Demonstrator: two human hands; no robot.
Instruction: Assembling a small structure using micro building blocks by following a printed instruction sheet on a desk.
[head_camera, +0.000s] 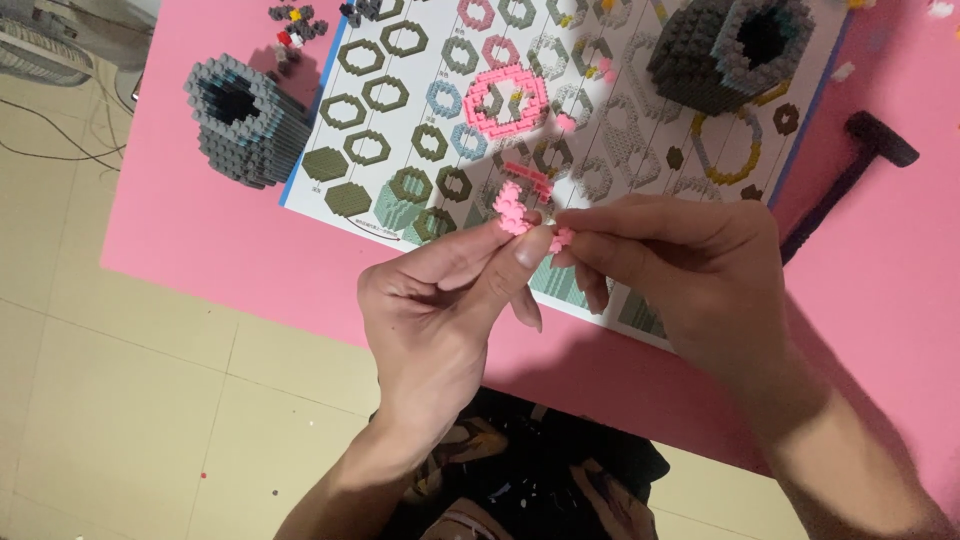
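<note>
We counted two grey brick-built cylinders on the pink table (220, 250): one grey cylinder (243, 120) stood near the table's left edge, just off the left edge of the instruction sheet (420, 110), and a second grey cylinder (732, 45) stood on the sheet's far right corner. One sheet lay there, printed with many ring shapes, and on it sat one pink brick ring (505, 100), flat, toward the far middle. One dark hammer-shaped tool (850, 170) lay near the table's right edge, and a small heap of loose dark bricks (295, 25) sat at the far edge by the sheet's left corner. Our left hand (440, 310) pinched a small pink brick cluster (512, 208) between thumb and forefinger, the piece standing up just past the fingertips over the sheet's near edge. Our right hand (690, 270) held a tiny pink brick (562, 238) in a narrow fingertip pinch, right beside the left thumb and just below the cluster. Whether the brick touched the cluster, we could not tell.
</note>
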